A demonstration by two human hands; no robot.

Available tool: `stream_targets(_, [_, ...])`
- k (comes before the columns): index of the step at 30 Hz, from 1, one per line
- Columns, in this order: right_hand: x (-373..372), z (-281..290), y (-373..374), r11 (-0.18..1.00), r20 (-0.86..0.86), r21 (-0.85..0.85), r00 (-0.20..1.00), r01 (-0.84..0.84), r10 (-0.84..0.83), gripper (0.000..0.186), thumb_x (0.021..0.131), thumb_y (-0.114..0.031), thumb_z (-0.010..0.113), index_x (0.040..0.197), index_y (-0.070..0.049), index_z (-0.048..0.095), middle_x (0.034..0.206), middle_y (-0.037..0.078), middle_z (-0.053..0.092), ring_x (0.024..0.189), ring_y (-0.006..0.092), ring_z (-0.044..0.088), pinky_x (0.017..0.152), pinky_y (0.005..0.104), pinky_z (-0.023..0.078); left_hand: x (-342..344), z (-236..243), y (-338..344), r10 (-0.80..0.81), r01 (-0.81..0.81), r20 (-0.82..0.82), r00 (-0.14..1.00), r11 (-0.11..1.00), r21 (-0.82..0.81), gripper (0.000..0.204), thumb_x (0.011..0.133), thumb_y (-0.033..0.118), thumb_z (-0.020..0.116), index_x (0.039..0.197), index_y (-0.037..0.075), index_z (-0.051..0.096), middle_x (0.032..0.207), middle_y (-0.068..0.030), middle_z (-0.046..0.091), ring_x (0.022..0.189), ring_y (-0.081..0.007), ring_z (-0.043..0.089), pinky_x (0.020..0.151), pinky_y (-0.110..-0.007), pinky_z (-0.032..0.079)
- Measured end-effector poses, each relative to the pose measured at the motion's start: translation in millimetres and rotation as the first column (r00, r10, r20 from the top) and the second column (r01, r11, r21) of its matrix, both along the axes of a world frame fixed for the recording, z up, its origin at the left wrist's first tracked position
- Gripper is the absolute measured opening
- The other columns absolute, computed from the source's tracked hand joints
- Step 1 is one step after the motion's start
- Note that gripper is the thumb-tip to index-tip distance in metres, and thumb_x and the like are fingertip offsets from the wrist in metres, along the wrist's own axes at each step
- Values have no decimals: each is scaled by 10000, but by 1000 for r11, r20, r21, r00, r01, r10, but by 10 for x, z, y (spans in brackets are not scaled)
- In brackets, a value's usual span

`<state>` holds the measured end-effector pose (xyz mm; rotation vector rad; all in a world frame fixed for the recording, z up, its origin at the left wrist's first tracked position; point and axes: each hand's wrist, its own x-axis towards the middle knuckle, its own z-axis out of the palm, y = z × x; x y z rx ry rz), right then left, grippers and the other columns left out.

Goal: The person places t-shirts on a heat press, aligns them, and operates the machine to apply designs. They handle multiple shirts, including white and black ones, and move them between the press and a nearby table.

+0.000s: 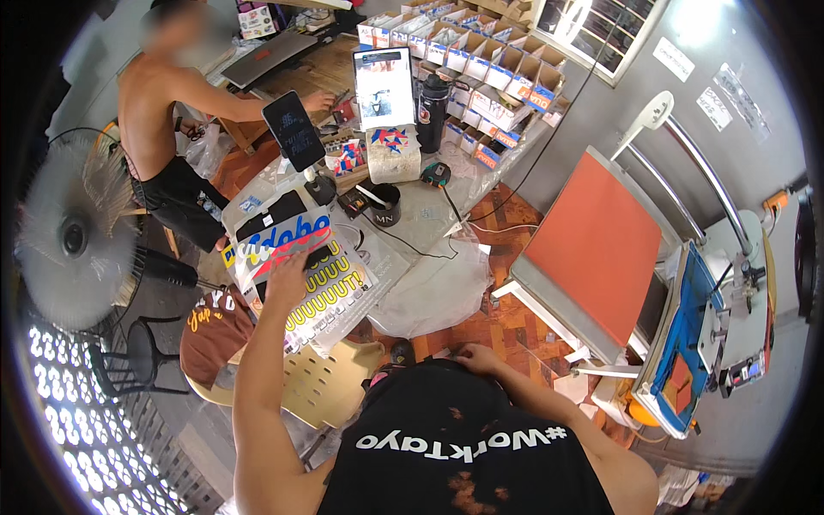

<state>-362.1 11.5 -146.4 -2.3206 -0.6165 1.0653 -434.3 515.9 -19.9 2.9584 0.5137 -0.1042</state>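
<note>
Several printed sheets (336, 296) with large blue, red and yellow lettering lie in an overlapping stack at the table's near left edge. My left hand (287, 273) rests on them with its fingers stretched out over the print. A small dark shape beside those fingers is too unclear to name. Close in front of my body is my right hand (477, 357), at the front of my black shirt (455, 412). Its fingers look curled, and anything in them is hidden.
Beyond the sheets stand a phone on a holder (293, 129), a black mug (384, 204), a tablet (384, 90) and a dark bottle (432, 112). At right is a heat press (592, 249). A fan (75, 236) and another person (163, 112) are at left; a chair (326, 378) is near me.
</note>
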Motion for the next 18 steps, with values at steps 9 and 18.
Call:
stream_targets(9, [103,1320,2020,828,-839,224,534,515,-105,481,1007,-438,539,1237,-18,584,1154,113,647,1087,220,636,910,353,521,-508,1750,-669,26,47,418,908,985,-164,490,835,-46,525,1262,164,642,1025,-211,693,944,-394,669,817,-465,533])
stream_targets(18, [-197,1736,1713,534,-997,-6,36,846,-67,476,1040,-429,463,1274,-25,559,1262,114,602,1168,247,591,994,385,486,-867,1203,-1701,-286,656,608,741,502,-564,336,746,-10,765,1068,65,704,1001,-119,705,899,-274,675,813,-362,548])
